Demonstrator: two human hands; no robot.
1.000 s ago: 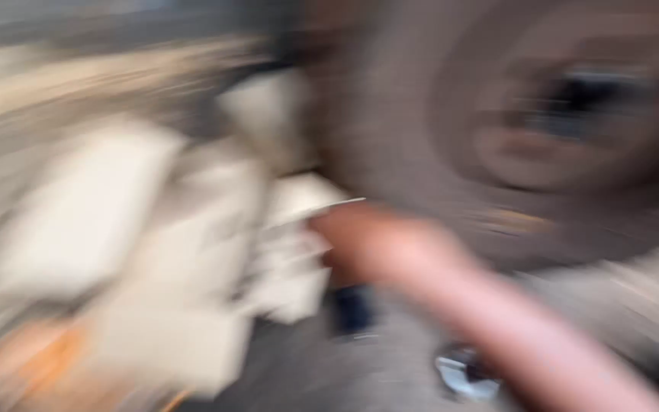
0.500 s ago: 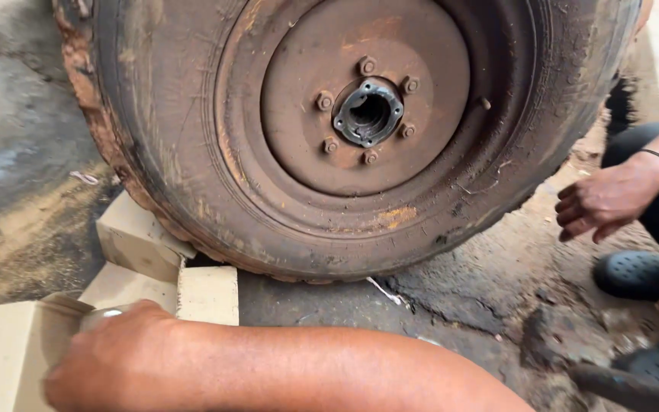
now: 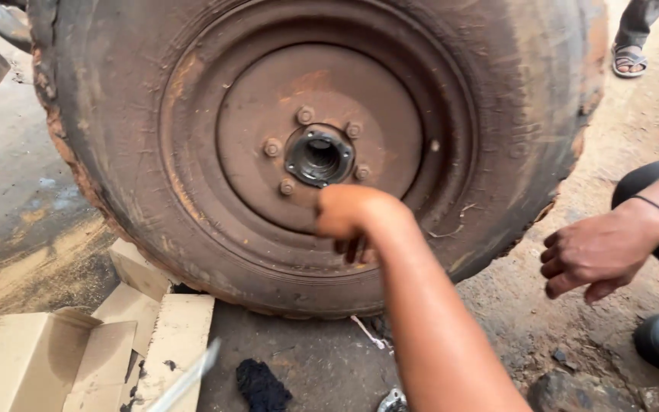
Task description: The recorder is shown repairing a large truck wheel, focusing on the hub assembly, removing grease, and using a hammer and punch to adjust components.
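Down on the dirt ground, flattened cardboard boxes (image 3: 78, 355) lie at the lower left, just beside the tyre (image 3: 116, 175), and a dark rag (image 3: 261, 385) lies in front of it. A co-worker's hand (image 3: 593, 255) hangs loosely curled at the right, well apart from the rusty wheel (image 3: 322, 152). One forearm reaches up from below; its hand (image 3: 352, 221), which side I cannot tell, curls its fingers against the disc just below the hub (image 3: 319, 156), grasping nothing visible.

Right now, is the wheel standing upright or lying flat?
Upright: the wheel stands on its tread on the ground, rusty hub facing the camera.
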